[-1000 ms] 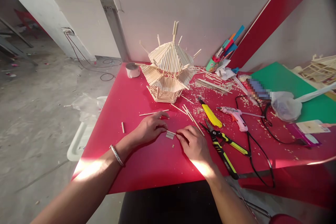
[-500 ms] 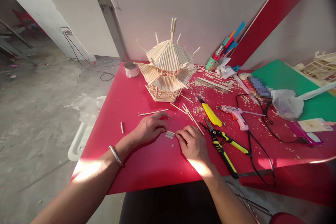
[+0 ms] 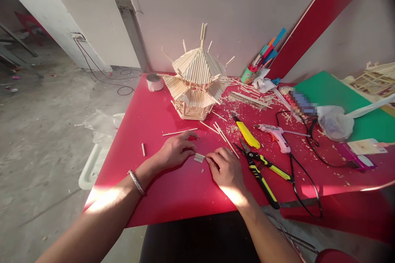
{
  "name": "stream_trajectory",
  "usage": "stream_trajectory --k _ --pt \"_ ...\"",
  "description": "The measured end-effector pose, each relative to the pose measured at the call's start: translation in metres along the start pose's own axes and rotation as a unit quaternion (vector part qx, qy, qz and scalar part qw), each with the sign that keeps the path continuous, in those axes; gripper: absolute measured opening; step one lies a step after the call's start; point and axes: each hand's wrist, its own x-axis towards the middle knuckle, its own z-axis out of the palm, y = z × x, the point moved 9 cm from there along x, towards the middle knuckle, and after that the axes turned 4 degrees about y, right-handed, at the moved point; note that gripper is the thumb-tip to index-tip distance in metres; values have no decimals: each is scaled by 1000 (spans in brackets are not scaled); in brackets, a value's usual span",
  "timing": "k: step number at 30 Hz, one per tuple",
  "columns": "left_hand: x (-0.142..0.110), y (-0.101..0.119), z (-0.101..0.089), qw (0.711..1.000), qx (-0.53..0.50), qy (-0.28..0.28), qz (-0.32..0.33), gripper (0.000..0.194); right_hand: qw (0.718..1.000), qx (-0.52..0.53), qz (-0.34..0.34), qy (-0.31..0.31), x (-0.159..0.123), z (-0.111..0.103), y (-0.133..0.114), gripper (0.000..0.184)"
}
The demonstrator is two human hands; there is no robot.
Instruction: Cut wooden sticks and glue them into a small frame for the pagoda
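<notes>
On the red table, a small group of short, flat wooden strips (image 3: 198, 159) lies between my two hands. My left hand (image 3: 176, 151) is curled, its thumb and fingertips pinched at the left end of the uppermost short stick. At that stick's right end, my right hand (image 3: 226, 168) has its thumb and forefinger closed together. A tiny wooden chip (image 3: 202, 170) lies just below the strips. Behind them stands a pavilion model (image 3: 199, 78) built of round wooden sticks, with two tiers of roof.
Right of my hands lie black-and-yellow pliers (image 3: 257, 164), a yellow utility knife (image 3: 247, 133) and a pink glue gun (image 3: 276, 133) with a black cord. Loose sticks (image 3: 226, 139) and shavings are scattered near the model. A white cup (image 3: 154, 82) stands at the back left.
My hands and the strips hold almost the same place. The view has shifted very slightly, and nothing has been let go or newly picked up.
</notes>
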Motion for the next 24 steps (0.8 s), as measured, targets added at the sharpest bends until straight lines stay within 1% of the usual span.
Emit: stream_trajectory --k 5,11,24 --pt "-1 1 -1 1000 1 9 2 19 1000 3 2 6 0 -1 -1 22" --pt "-1 1 -1 1000 4 5 -2 19 1000 14 -12 25 0 -2 -2 19" --pt "-1 0 -1 1000 3 9 -4 19 999 9 -18 29 -1 -2 -1 17"
